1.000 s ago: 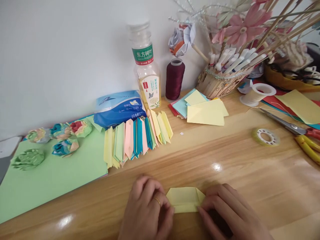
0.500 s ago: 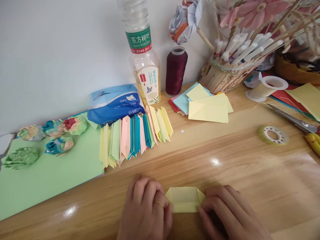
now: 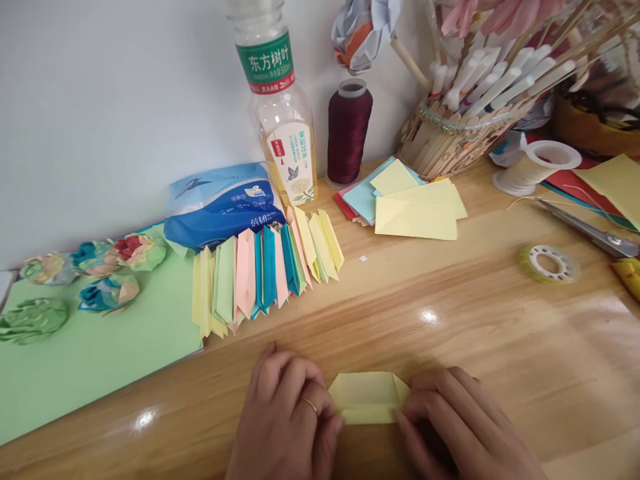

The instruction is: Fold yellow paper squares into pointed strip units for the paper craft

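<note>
A small piece of pale yellow paper lies on the table near its front, its upper corners folded in and a strip creased along the lower edge. My left hand pinches its left end between thumb and curled fingers; a ring sits on one finger. At the right end, my right hand grips the paper the same way, with some fingertips hidden beneath the hand. Beyond them stands a row of folded paper strips in yellow, green, pink and blue.
Paper flowers rest on green sheets at left. Behind are a tissue pack, bottle, maroon thread spool and loose paper pieces. Scissors, tape roll and a marker basket stand right.
The view has shifted slightly, so background things sit a little differently. My left hand has moved slightly at the paper's left end; both hands still hold the yellow paper.
</note>
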The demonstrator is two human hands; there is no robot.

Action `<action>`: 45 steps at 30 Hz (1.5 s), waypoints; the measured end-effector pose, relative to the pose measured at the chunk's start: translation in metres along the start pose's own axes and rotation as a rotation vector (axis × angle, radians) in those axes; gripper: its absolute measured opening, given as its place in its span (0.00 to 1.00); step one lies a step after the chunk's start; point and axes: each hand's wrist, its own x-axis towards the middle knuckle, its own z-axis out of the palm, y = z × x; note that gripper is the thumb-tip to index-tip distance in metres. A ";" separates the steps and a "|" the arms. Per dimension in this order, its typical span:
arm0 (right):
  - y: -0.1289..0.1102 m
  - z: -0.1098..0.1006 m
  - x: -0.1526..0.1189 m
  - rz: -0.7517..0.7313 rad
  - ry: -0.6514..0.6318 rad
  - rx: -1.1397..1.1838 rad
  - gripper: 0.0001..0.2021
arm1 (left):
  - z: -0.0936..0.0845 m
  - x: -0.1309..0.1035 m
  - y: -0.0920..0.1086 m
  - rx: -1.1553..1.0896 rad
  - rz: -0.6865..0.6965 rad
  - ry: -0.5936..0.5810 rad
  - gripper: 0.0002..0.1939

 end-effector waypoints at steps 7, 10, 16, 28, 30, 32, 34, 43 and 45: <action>0.001 0.000 -0.001 0.008 -0.023 0.004 0.07 | 0.003 0.002 0.005 -0.033 -0.022 0.061 0.07; 0.002 0.000 0.000 0.011 -0.033 -0.003 0.08 | 0.006 0.002 0.006 -0.027 -0.009 0.081 0.07; 0.000 -0.002 0.005 0.031 -0.017 0.029 0.08 | 0.007 0.002 0.006 0.024 -0.001 0.062 0.06; 0.002 -0.008 0.000 -0.014 -0.022 0.060 0.12 | 0.017 -0.009 0.005 0.240 -0.042 0.150 0.04; 0.000 -0.012 -0.002 -0.113 -0.024 0.011 0.15 | 0.020 -0.007 0.005 0.301 0.047 0.252 0.08; -0.002 -0.018 -0.003 -0.203 -0.024 -0.062 0.17 | 0.021 -0.004 0.007 0.349 0.196 0.317 0.06; -0.003 -0.023 -0.006 -0.266 -0.032 -0.135 0.18 | 0.019 -0.002 0.009 0.394 0.320 0.344 0.01; 0.008 -0.022 -0.022 -0.344 -0.076 -0.212 0.21 | 0.006 -0.022 0.005 0.459 0.443 0.300 0.13; 0.012 -0.020 -0.024 -0.344 -0.086 -0.222 0.20 | 0.002 -0.025 0.002 0.446 0.455 0.295 0.14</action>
